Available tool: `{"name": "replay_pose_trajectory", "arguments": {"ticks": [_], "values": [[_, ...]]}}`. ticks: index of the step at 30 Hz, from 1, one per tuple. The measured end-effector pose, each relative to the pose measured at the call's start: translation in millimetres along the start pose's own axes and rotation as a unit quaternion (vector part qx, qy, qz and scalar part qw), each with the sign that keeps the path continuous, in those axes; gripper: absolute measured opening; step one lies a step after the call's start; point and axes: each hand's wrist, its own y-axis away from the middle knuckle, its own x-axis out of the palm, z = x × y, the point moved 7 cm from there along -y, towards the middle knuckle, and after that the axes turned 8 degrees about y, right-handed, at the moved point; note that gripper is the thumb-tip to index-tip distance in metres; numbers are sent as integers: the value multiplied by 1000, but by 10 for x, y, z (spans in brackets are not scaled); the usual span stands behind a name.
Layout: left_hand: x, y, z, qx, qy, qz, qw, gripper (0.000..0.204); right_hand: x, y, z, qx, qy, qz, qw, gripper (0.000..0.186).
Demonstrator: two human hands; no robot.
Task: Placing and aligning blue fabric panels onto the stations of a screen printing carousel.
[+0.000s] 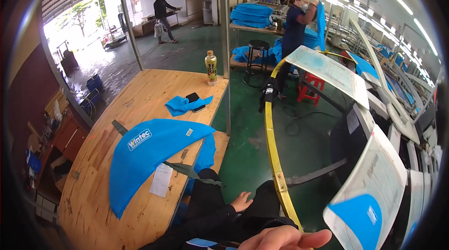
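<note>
My left hand [242, 202] lies over my lap beside my dark-clothed knees, its fingers apart and nothing in it. Close to the camera at the lower edge, my right hand [285, 239] is held out with fingers stretched, also holding nothing; its lower part is cut off. To my left, a curved blue fabric piece [154, 147] with a white printed label is spread on the wooden table [93, 156]. A dark green strap [189, 171] and a white paper slip [161, 180] lie at its near edge. More blue fabric [205, 152] hangs at the table's side.
A yellow curved rail [270, 138] runs on my right. Beyond it stand white printing boards [329, 72], one carrying a blue panel [358, 219]. A bottle [211, 67], phone [192, 96] and blue cloth [180, 106] sit on the table. A co-worker [294, 25] handles blue fabric; another person [163, 16] stands farther off.
</note>
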Motion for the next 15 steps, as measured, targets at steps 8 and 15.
{"name": "replay_pose_trajectory", "arguments": {"ticks": [8,15], "values": [[-446,-17,-1063,192,55,-142,969,32,-4,541,686,-160,227,-33,960,63],[-651,-664,-2906,401,10,-130,907,31,65,2214,1985,-321,642,-452,529,42]]}}
